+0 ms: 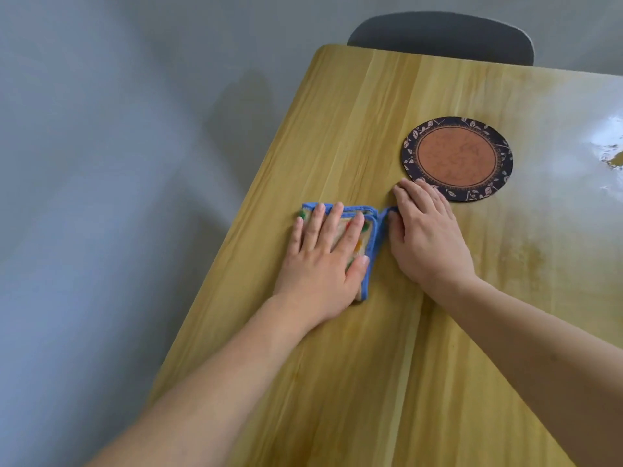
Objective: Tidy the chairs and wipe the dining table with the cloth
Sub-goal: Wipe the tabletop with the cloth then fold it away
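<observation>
— Where is the cloth, and who has it?

— A folded cream cloth with blue trim and red, green and yellow spots (pixel 362 230) lies flat near the left edge of the yellow-brown wooden dining table (pixel 371 365). The person's left hand (pixel 323 257) presses down on it, palm flat, fingers straight and slightly spread, fingertips reaching the cloth's far blue edge, thumb lying along its right side.

— And the other hand?

— The right hand (pixel 428 237) rests just beside the cloth on its right. Its fingers are extended and close together, pointing away from the person. A small loop of the blue trim sticks out from the cloth's far right corner and meets this hand at the thumb side; whether the thumb pinches that loop or merely touches it cannot be told from this angle. Neither hand is clenched.

— What else is on the table?

— A round flat mat with a terracotta centre and a dark navy leaf-patterned border (pixel 456 159) lies just beyond the right hand's fingertips, which reach its near edge. Farther right, the tabletop shows a pale glare.

— Any chairs in view?

— One dark grey rounded chair back (pixel 441 37) shows at the table's far end, tucked close against the edge. A pale grey floor (pixel 101 197) spreads to the left of the table
</observation>
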`<state>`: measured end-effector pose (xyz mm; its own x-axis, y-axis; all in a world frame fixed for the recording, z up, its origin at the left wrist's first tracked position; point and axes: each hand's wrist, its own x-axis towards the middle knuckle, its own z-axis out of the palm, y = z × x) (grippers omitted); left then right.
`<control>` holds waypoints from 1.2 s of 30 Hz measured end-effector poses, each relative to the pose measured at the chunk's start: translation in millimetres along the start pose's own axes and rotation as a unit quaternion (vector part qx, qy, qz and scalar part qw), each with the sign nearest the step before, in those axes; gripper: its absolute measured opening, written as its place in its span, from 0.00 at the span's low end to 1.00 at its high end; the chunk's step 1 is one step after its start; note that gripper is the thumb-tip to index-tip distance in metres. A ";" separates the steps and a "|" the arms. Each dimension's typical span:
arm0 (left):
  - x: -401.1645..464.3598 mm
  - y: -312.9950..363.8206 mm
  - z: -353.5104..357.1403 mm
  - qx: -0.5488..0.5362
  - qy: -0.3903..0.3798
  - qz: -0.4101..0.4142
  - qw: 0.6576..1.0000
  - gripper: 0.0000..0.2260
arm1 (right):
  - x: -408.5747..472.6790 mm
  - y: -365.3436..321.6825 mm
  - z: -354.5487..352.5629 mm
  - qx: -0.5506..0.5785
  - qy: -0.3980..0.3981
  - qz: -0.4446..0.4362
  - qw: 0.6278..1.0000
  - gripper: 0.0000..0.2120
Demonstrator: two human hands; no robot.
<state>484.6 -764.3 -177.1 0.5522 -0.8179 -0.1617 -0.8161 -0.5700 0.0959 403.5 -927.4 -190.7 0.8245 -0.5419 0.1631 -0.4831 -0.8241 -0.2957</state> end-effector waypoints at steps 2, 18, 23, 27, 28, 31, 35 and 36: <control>-50.7 2.4 8.8 -0.002 -0.008 0.023 1.000 0.29 | -2.7 1.2 -0.2 -0.005 -0.008 -0.003 1.000 0.23; 0.0 -17.7 -1.0 0.018 0.007 -0.011 1.000 0.32 | -2.1 -2.4 -1.8 -0.003 -0.014 -0.007 1.000 0.23; -64.3 -72.4 0.5 0.037 -0.008 0.043 0.998 0.32 | -0.1 0.5 -3.8 -0.007 -0.018 -0.004 1.000 0.23; -31.7 -83.5 -11.5 0.014 -0.027 0.025 0.999 0.35 | 0.0 0.8 -4.7 -0.010 -0.015 -0.009 1.000 0.24; -19.2 -86.2 -14.2 0.007 -0.026 0.004 1.000 0.35 | -0.2 0.1 -4.1 -0.007 -0.013 -0.009 1.000 0.24; 6.9 -93.1 -15.6 0.000 -0.016 -0.023 1.000 0.35 | -0.2 -1.1 -1.7 -0.009 -0.010 -0.014 1.000 0.24; 11.9 -91.1 -7.9 0.001 -0.006 -0.006 1.000 0.34 | -6.9 1.2 0.6 -0.018 -0.012 -0.015 1.000 0.24; 10.1 -92.2 -7.4 0.002 -0.003 -0.008 1.000 0.33 | -10.5 -1.8 -2.5 -0.021 -0.012 -0.030 0.999 0.24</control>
<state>566.7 -720.5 -180.3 0.5643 -0.8079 -0.1700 -0.8076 -0.5829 0.0893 395.0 -920.7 -189.5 0.8590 -0.4877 0.1559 -0.4446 -0.8615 -0.2454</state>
